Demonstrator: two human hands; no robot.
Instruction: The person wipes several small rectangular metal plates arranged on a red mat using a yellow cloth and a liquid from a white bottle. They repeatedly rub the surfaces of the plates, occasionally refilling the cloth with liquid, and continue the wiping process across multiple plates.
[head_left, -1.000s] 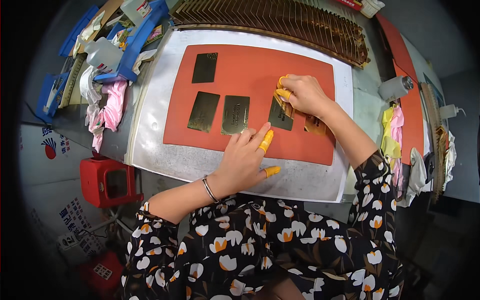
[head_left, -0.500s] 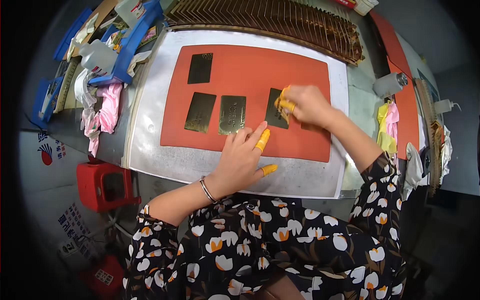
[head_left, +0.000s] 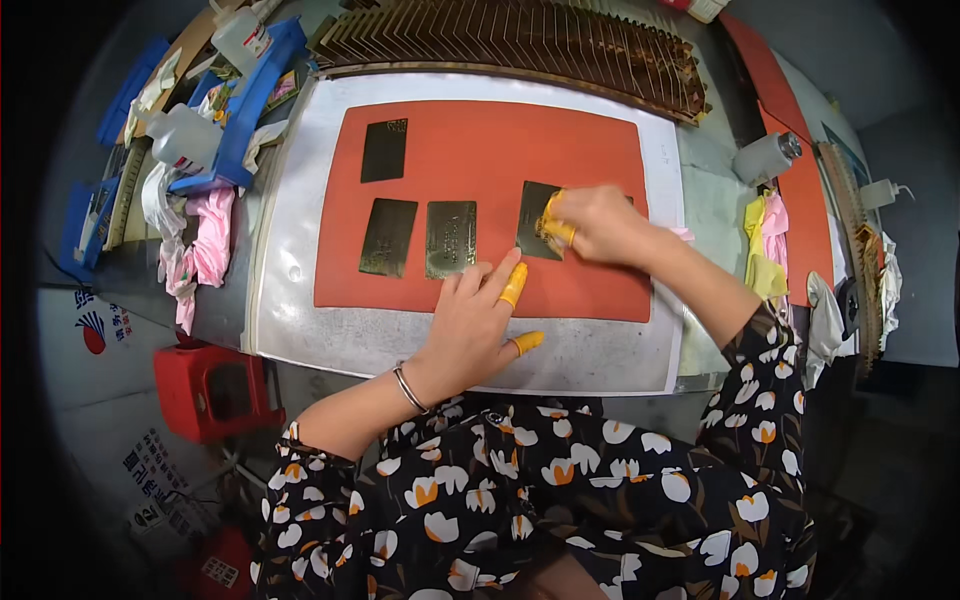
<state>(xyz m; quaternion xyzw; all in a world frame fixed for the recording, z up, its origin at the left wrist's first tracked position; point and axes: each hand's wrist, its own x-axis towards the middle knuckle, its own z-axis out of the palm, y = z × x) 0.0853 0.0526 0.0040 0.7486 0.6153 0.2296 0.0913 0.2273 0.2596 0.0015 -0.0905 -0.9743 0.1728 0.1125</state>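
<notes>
On the red mat [head_left: 480, 140] lie several dark, glossy rectangular cards with gold-toned print. My right hand [head_left: 600, 225], yellow finger covers on its fingertips, is closed and pressed down over one card [head_left: 531, 212] at the mat's right. Whatever those fingers pinch is hidden. My left hand [head_left: 465, 325] has its fingers stretched out, and its index fingertip touches that card's lower left corner. Yellow covers sit on its index finger and thumb. Left of this card lie a middle card [head_left: 451, 235], a slightly tilted card [head_left: 388, 237] and an upper card [head_left: 384, 150].
A long slotted rack [head_left: 510, 40] stands behind the mat. To the left are a blue tray [head_left: 245, 125], a white bottle [head_left: 185, 138] and a pink cloth [head_left: 212, 240]. At right stand a grey bottle [head_left: 765, 158] and a yellow cloth [head_left: 763, 250]. A red stool [head_left: 210, 390] is below left.
The view has shifted slightly, so the mat and cards appear farther left. My right hand stays on the same card, its fingers now lower across it; my left hand still touches the corner.
</notes>
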